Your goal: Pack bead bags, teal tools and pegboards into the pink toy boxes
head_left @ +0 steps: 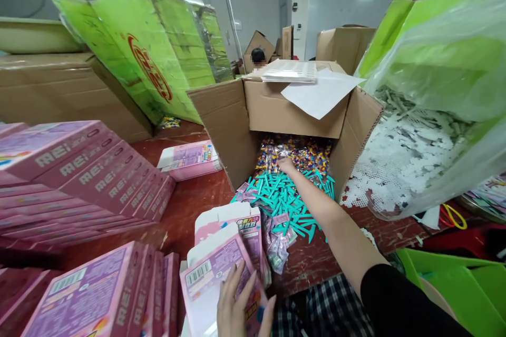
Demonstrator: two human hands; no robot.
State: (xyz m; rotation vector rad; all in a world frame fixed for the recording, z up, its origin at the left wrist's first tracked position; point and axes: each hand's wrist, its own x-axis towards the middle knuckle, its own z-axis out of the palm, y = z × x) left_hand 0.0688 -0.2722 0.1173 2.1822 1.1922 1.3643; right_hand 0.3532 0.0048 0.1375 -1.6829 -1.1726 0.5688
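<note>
Where the left hand lies, lower centre of the frame, a pink box rests under its spread fingers, a white flap out at the upper end. More pink cartons just behind it. Hands well apart. Right hand at mid-frame, arm stretched out, fingers curled at clear bags of small coloured pieces; whether it grips one, I cannot tell. Nearer the worker, a spread of teal sticks, with small sachets beside and below. Bags sit in the mouth of a brown carton, side flaps splayed. White sheet draped on top. Stacked pink boxes fill the left of the frame. Right side: white scraps beneath clear plastic. Upper left, a large green box. Beyond the carton, upper centre, another person, partly hidden.
</note>
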